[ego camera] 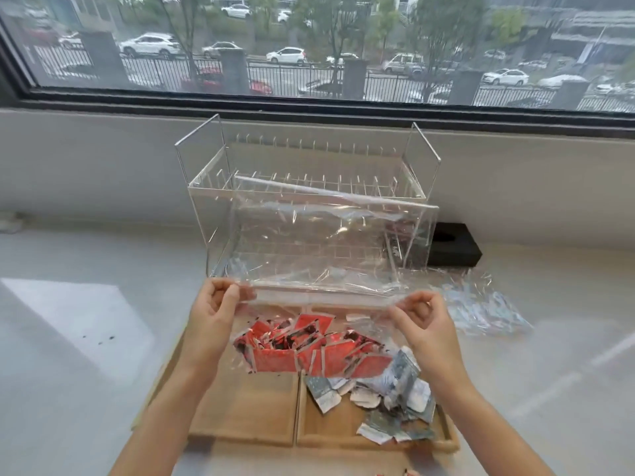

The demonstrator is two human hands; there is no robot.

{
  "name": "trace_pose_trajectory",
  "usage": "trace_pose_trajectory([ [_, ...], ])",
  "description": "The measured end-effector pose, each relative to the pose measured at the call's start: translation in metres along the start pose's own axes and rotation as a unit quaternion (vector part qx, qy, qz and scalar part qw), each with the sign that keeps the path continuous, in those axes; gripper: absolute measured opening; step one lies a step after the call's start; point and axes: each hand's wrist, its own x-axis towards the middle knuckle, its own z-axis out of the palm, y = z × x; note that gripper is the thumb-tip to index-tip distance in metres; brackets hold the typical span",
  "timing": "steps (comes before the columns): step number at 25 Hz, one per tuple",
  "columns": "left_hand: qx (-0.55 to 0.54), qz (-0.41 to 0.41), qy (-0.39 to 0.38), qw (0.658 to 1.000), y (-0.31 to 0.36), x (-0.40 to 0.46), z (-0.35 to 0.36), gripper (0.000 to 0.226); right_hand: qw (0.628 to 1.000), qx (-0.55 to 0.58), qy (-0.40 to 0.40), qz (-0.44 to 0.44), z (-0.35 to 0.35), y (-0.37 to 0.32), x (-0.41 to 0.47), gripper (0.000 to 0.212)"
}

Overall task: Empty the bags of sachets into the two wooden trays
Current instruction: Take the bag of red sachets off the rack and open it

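I hold a clear plastic bag (330,235) up over the trays, its mouth hanging downward. My left hand (216,314) pinches its left lower corner and my right hand (422,324) pinches the right one. Red sachets (309,348) hang in the bag's mouth and spill above the left wooden tray (247,410), whose bare bottom shows. The right wooden tray (333,427) holds a heap of grey and white sachets (391,403).
A clear acrylic rack (302,187) with rows of pegs stands behind the bag. A black box (453,245) sits to its right against the wall. An empty crumpled clear bag (481,307) lies on the white counter at the right.
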Motion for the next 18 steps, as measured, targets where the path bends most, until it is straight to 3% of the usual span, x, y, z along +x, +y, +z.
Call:
trace_pose_trajectory([
  [3,-0.021,-0.042,0.03,0.998,-0.018,-0.009,-0.006,0.015,0.999,0.02,-0.005,0.041,0.004,0.013,-0.009,0.023],
  [6,-0.032,-0.079,0.006,0.996,-0.025,-0.018,-0.005,0.012,0.998,0.028,-0.011,0.058,0.006,0.014,-0.013,0.027],
  [9,-0.026,-0.064,-0.018,0.997,-0.02,-0.017,-0.003,0.024,0.998,0.012,-0.027,0.057,0.002,0.008,-0.008,0.035],
  [13,0.004,-0.008,-0.042,0.999,-0.005,-0.013,-0.004,0.01,0.999,-0.035,-0.038,0.001,-0.005,-0.007,0.002,0.008],
  [16,0.0,0.023,-0.034,0.999,0.001,-0.01,-0.004,0.016,0.996,0.072,-0.044,0.014,-0.015,-0.025,0.019,0.032],
  [18,-0.012,0.046,-0.024,0.999,0.006,-0.008,-0.005,0.01,0.987,0.158,-0.021,0.028,-0.024,-0.047,0.035,0.036],
])
